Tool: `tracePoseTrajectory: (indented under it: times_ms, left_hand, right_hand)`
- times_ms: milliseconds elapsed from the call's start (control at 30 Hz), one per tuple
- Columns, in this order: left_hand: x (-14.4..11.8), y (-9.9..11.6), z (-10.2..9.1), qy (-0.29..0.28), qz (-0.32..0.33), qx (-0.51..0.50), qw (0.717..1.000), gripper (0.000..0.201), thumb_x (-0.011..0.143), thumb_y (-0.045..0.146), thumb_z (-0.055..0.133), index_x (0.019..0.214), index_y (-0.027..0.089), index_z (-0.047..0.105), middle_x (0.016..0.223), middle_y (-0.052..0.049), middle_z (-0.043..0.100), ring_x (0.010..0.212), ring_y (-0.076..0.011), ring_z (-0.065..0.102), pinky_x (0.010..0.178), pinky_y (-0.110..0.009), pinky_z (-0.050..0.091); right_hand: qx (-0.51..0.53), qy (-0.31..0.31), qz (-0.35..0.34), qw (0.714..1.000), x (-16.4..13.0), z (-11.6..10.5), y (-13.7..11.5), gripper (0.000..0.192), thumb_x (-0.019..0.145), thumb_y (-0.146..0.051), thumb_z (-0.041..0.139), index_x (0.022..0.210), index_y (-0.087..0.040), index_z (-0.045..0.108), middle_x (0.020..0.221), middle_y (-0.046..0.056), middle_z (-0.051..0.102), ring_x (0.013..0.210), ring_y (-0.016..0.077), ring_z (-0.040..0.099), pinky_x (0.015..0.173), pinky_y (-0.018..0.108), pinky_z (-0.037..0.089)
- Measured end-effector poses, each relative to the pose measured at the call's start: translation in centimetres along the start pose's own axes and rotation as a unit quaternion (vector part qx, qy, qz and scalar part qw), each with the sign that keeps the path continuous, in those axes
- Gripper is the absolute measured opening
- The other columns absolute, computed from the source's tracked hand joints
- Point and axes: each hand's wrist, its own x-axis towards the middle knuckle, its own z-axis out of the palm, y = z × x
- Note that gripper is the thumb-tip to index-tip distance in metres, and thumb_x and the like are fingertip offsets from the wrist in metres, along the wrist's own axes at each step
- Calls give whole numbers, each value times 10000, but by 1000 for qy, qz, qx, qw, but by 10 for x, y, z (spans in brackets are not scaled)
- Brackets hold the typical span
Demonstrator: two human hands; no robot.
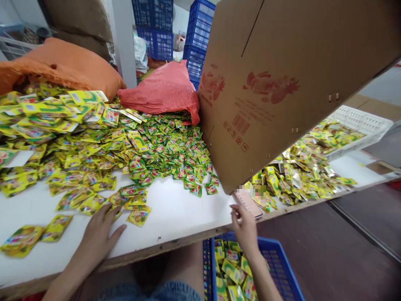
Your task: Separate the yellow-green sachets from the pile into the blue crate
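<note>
My left hand [102, 232] lies on the white table with its fingers spread. Its fingertips touch small yellow sachets [91, 204] at the edge of a loose pile. My right hand [245, 230] is over the table's front edge, fingers loosely curled in, with nothing visible in them. Just beyond it lies a small pink notebook [250, 205], partly blurred out. Green sachets [169, 146] are heaped in the middle of the table, and flat yellow packs [53, 113] are piled at the left. Below my right arm, a blue crate [278, 255] holds yellow packs.
A large cardboard box [266, 50] stands tilted on the table. Right of it are more yellow packs [300, 179] and a white basket [376, 121]. An orange sack [78, 62] and a red bag [163, 90] lie at the back, before stacked blue crates [200, 25].
</note>
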Motion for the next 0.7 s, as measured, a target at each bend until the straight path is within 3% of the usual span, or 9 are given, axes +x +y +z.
tracePoseTrajectory:
  times_ms: [200, 367, 433, 533, 700]
  left_hand:
    - [-2, 0, -1, -3, 2, 3, 1000, 498, 774, 477, 426, 1138, 146, 500, 1273, -162, 407, 1188, -328, 393, 978, -444, 359]
    - [-4, 3, -5, -14, 16, -20, 1000, 471, 780, 450, 459, 1156, 173, 517, 1299, -142, 424, 1216, -324, 376, 990, -466, 352]
    - [-4, 6, -9, -33, 28, -53, 998, 452, 788, 429, 471, 1184, 215, 508, 1309, -105, 443, 1230, -302, 374, 1002, -460, 350]
    - [-2, 13, -18, -64, 28, -105, 992, 425, 802, 393, 474, 1196, 239, 511, 1291, -79, 481, 1219, -269, 406, 1012, -435, 356]
    - [-4, 27, -32, -60, -13, -174, 983, 402, 811, 321, 473, 1200, 228, 514, 1244, -91, 528, 1196, -264, 435, 1012, -448, 360]
  right_hand:
    - [102, -132, -88, 982, 2, 65, -90, 229, 834, -191, 428, 1016, -201, 567, 1010, 75, 592, 980, 221, 512, 848, 383, 389]
    - [103, -179, -114, 972, -3, 103, -138, 562, 741, -296, 613, 1262, -203, 426, 1328, 116, 408, 1223, 295, 339, 980, 464, 297]
    - [102, -207, -136, 963, -7, 111, -147, 596, 696, -306, 667, 1245, -225, 450, 1337, 109, 408, 1229, 313, 332, 982, 478, 287]
    - [112, -215, -154, 958, -7, 117, -150, 417, 729, -258, 630, 1136, -237, 540, 1257, 94, 485, 1180, 285, 395, 961, 453, 318]
    - [129, -121, -150, 973, 29, 127, -141, 236, 826, -259, 471, 1023, -197, 586, 1094, 104, 547, 1048, 247, 489, 888, 427, 377]
